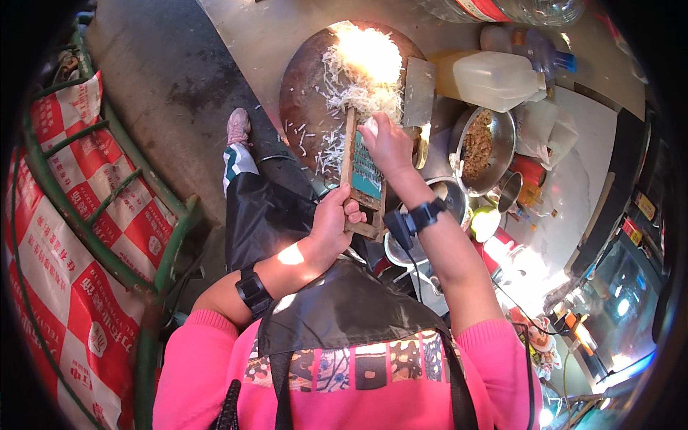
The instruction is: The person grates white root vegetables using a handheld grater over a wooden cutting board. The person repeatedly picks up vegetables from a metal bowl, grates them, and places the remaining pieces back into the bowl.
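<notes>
My left hand (333, 223) is closed around the lower end of a wooden-framed grater (367, 172) with a teal grating face. The grater's upper end slants onto a round wooden chopping board (301, 80). My right hand (391, 148) grips a white piece of vegetable (371, 125) against the upper part of the grating face; the fingers hide most of the piece. White shreds (349, 97) lie heaped beyond the grater, partly washed out by bright sunlight. More loose shreds (330, 156) are scattered left of the frame. A cleaver (419, 91) rests along the board's right edge.
Right of the board lie a plastic jug (494, 80) of yellowish liquid and a clear bottle (518, 45). Nearer stand a metal bowl (510, 126) of brown crumbly food, a metal cup (509, 193) and a pot (395, 250). Green metal tubing (174, 247) stands at my left.
</notes>
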`<act>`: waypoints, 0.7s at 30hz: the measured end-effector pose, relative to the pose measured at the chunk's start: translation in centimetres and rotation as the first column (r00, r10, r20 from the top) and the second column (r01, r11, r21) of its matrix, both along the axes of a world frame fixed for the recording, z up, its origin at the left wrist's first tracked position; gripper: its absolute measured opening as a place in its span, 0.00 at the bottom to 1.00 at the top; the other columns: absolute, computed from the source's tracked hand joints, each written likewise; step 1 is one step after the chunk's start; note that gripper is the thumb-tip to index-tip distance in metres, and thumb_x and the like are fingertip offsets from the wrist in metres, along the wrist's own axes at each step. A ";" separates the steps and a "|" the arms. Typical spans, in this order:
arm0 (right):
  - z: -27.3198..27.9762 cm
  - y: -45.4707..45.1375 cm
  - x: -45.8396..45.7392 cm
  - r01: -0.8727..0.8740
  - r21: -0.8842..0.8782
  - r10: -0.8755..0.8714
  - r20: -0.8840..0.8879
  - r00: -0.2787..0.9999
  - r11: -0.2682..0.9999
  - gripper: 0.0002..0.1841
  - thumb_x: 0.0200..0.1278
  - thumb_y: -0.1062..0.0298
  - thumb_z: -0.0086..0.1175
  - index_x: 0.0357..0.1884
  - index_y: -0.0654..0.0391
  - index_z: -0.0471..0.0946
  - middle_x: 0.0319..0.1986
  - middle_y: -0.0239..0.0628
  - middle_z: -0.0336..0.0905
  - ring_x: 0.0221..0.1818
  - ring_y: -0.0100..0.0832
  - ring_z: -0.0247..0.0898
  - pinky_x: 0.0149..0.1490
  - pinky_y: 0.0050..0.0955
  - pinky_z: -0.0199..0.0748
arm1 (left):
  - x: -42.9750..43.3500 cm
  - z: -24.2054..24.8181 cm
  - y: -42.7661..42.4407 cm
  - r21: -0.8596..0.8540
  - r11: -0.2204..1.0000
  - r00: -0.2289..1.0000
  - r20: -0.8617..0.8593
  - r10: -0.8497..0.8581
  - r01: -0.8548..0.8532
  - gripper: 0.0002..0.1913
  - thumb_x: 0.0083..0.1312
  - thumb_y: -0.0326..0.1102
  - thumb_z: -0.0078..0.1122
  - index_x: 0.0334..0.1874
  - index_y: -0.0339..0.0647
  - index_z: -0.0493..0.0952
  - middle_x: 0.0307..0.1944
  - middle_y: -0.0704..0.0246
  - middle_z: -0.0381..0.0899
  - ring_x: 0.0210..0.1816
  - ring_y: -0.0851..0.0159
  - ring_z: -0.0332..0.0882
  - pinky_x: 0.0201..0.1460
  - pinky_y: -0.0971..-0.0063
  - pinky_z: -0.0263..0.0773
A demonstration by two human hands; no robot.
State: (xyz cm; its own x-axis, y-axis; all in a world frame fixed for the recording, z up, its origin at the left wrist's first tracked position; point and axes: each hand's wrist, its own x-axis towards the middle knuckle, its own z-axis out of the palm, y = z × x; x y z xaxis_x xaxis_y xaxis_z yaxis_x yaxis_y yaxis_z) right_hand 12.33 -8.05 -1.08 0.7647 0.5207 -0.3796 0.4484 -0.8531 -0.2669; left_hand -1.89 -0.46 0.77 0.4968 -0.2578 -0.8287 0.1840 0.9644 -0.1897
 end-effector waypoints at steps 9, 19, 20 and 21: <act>1.7 -1.4 -1.9 -0.068 0.209 0.068 0.007 0.998 0.976 0.24 0.55 0.53 0.59 0.50 0.57 0.73 0.40 0.44 0.78 0.41 0.45 0.76 0.47 0.36 0.73 | 0.4 0.1 0.0 -0.056 0.996 0.997 -0.051 0.061 -0.064 0.08 0.72 0.39 0.42 0.34 0.46 0.63 0.16 0.76 0.59 0.17 0.73 0.57 0.29 0.74 0.64; 3.2 -1.6 -3.4 -0.160 0.286 0.171 -0.013 0.985 0.945 0.23 0.53 0.53 0.60 0.48 0.56 0.74 0.39 0.43 0.78 0.40 0.44 0.76 0.45 0.36 0.74 | 0.0 0.1 0.0 -0.056 0.996 0.998 -0.029 0.064 -0.066 0.08 0.72 0.38 0.41 0.35 0.46 0.63 0.17 0.76 0.59 0.17 0.74 0.58 0.29 0.74 0.65; 2.8 -1.3 -3.3 -0.130 0.288 0.135 0.002 0.991 0.949 0.21 0.54 0.54 0.59 0.46 0.56 0.75 0.40 0.43 0.78 0.40 0.43 0.76 0.44 0.37 0.74 | 0.0 0.0 0.0 -0.055 0.996 0.997 -0.039 0.063 -0.065 0.08 0.72 0.38 0.41 0.35 0.46 0.63 0.17 0.77 0.58 0.17 0.73 0.58 0.29 0.74 0.65; 2.0 -1.3 -3.0 -0.107 0.289 0.103 0.031 0.994 0.951 0.20 0.55 0.54 0.59 0.46 0.56 0.75 0.40 0.44 0.79 0.40 0.43 0.77 0.44 0.37 0.74 | 0.0 0.0 -0.1 -0.052 0.996 0.997 -0.047 0.063 -0.066 0.08 0.72 0.38 0.41 0.35 0.46 0.63 0.17 0.77 0.58 0.17 0.73 0.57 0.29 0.75 0.65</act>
